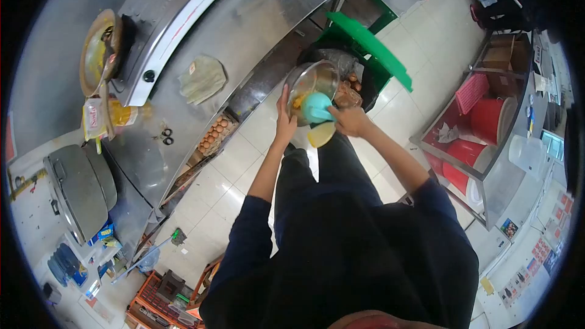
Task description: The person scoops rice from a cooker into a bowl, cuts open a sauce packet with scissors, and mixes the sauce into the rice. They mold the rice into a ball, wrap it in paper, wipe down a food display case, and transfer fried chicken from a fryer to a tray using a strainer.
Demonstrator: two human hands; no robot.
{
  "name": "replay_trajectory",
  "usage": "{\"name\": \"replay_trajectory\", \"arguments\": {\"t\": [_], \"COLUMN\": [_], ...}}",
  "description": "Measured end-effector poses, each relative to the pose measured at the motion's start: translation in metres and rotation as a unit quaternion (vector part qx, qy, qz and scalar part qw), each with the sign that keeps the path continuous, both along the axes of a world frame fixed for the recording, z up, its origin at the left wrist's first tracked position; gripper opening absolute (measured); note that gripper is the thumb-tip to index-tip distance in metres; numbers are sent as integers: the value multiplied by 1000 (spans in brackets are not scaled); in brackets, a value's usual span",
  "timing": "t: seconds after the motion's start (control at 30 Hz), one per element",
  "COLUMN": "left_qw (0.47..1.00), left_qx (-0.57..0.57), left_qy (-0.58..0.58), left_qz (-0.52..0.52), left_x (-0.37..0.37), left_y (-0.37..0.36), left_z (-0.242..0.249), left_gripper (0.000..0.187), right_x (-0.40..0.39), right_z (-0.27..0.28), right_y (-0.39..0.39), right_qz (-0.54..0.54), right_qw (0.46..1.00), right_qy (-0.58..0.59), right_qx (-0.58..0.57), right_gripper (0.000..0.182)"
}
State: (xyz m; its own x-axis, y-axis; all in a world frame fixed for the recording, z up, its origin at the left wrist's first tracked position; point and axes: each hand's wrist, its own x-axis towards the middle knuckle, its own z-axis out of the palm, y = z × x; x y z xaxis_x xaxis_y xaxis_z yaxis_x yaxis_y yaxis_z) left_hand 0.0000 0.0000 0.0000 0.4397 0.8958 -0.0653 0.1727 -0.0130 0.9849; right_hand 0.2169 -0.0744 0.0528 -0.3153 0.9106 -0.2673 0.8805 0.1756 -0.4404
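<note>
My left hand point(284, 117) grips the near-left rim of a shiny metal bowl point(326, 75), tilted beside the bin, with yellow bits inside it. Closed around a turquoise, rounded scoop-like cup point(315, 105), my right hand point(348, 122) keeps it over the bowl's mouth. Just below the cup shows a pale yellow rounded piece point(321, 134) with a dark upper edge; what it belongs to I cannot tell. Beyond the bowl stands a green bin point(381, 73) lined with a black bag, its lid point(368, 45) raised, holding eggshells and crumpled plastic.
A steel counter point(256, 30) runs along the left, with a folded cloth point(203, 79), scissors point(167, 136) and an oil bottle point(125, 116). Eggs point(214, 135) sit on a shelf beneath. To the right, a steel rack point(451, 161) holds red buckets point(487, 119) and a pink basket point(472, 93).
</note>
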Motion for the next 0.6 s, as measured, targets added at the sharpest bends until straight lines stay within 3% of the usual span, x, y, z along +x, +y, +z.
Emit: {"name": "replay_trajectory", "arguments": {"t": [0.07,0.1,0.2,0.23,0.3,0.33,0.43,0.5,0.57,0.6], "left_qw": [995,991,971,970,956,953,939,926,905,872], "left_qx": [-15,20,105,105,112,116,152,137,167,239], "left_qy": [57,100,153,156,189,192,217,225,247,274], "left_qz": [-78,-81,-149,-154,-194,-202,-218,-270,-303,-328], "left_x": [28,16,58,62,69,74,92,104,117,124], "left_y": [-8,60,58,62,72,76,83,91,97,100], "left_z": [32,14,-1,-3,-9,-13,-26,-33,-31,-33], "left_gripper": [80,80,82,82,82,82,81,82,81,82], "right_x": [11,1,50,57,66,74,76,81,80,82], "right_z": [20,-38,-91,-101,-112,-113,-111,-119,-158,-161], "right_y": [1,64,39,38,42,45,48,56,51,60], "right_qz": [-29,-31,2,-4,-159,-165,-196,-189,-183,-206], "right_qw": [987,993,996,996,985,975,976,971,975,961], "right_qy": [-66,-24,-69,-65,-34,-38,-39,-17,0,-67], "right_qx": [-147,-111,58,58,-60,-141,-88,-142,125,174], "right_gripper": [55,55,51,51,48,48,44,52,60,51]}}
